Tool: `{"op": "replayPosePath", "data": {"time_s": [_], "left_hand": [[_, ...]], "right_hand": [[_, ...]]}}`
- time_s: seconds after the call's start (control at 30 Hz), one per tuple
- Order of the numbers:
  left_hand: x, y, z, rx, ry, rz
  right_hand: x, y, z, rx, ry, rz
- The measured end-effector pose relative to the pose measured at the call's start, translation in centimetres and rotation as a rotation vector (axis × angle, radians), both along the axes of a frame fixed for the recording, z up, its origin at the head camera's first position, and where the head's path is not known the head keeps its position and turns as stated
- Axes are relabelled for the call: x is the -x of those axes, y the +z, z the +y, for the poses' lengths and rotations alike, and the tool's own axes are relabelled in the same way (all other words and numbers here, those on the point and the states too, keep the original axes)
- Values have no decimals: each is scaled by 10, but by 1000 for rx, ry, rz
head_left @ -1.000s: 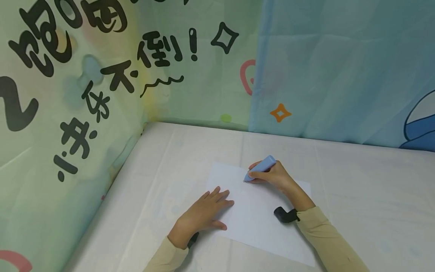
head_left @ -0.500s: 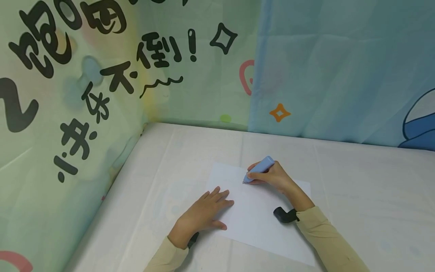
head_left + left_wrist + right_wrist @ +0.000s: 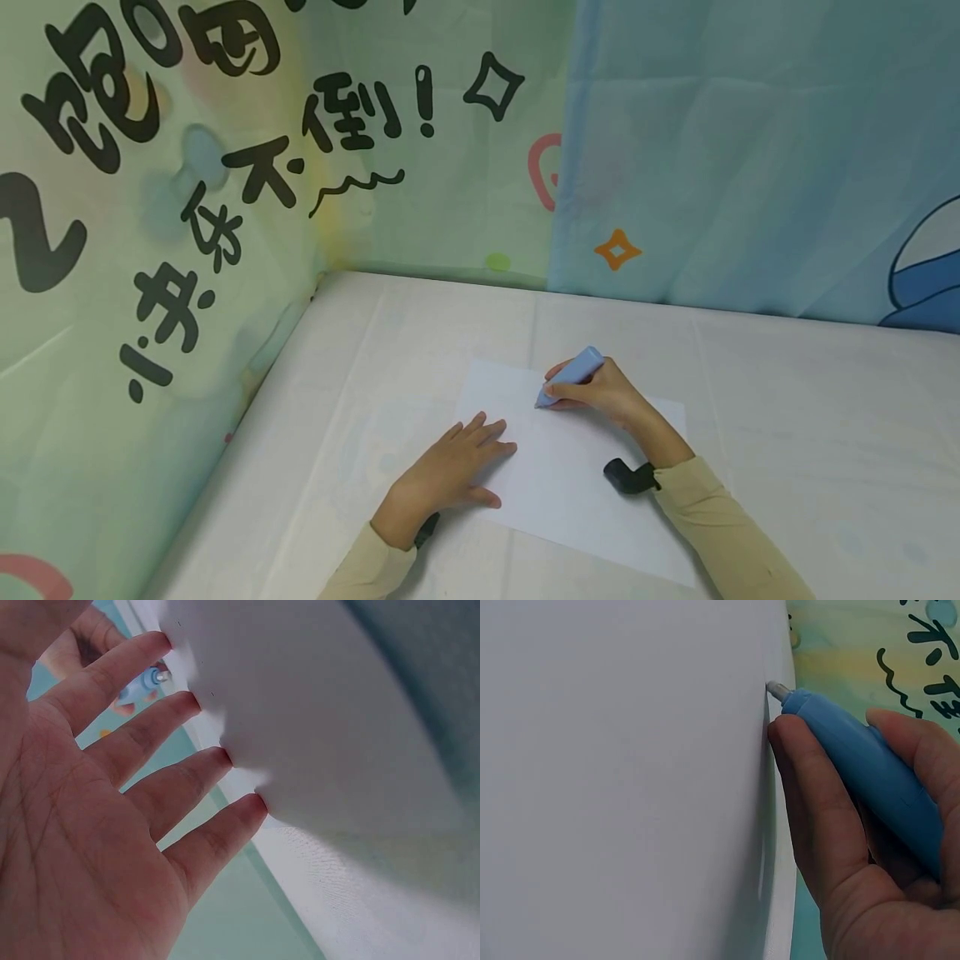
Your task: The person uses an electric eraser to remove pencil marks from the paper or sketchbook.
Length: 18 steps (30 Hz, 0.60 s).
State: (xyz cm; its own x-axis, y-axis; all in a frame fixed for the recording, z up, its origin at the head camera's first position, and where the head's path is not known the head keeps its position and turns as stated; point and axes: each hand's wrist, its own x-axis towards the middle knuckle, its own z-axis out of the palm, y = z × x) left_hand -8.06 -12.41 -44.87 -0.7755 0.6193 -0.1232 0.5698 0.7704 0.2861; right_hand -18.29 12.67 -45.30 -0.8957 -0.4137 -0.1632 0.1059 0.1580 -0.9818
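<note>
A plain white sheet of paper lies on the white-covered table. My right hand pinches a fat light-blue pen between thumb and fingers, slanted, its tip down at the far part of the sheet. In the right wrist view the pen shows a silvery metal tip right at the paper's surface. My left hand rests with spread, straight fingers on the paper's left side. Seen from the left wrist, its fingertips press on the sheet. No clear pen line shows on the paper.
The table cover extends around the sheet. Behind it hangs a blue curtain; a green printed cloth with black lettering covers the left and back. A black wrist-worn piece juts from the right wrist over the paper.
The right hand and pen have shifted slightly down toward the person, the tip moving a short way along the paper. The left hand has stayed in place.
</note>
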Motion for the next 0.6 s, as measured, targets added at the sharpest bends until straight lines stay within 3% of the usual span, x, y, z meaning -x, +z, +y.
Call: {"op": "replayPosePath", "data": {"time_s": [0.6], "left_hand": [[2,-1,1,-9,7,-12]], "right_hand": [[1,0,0,1,25,0]]}}
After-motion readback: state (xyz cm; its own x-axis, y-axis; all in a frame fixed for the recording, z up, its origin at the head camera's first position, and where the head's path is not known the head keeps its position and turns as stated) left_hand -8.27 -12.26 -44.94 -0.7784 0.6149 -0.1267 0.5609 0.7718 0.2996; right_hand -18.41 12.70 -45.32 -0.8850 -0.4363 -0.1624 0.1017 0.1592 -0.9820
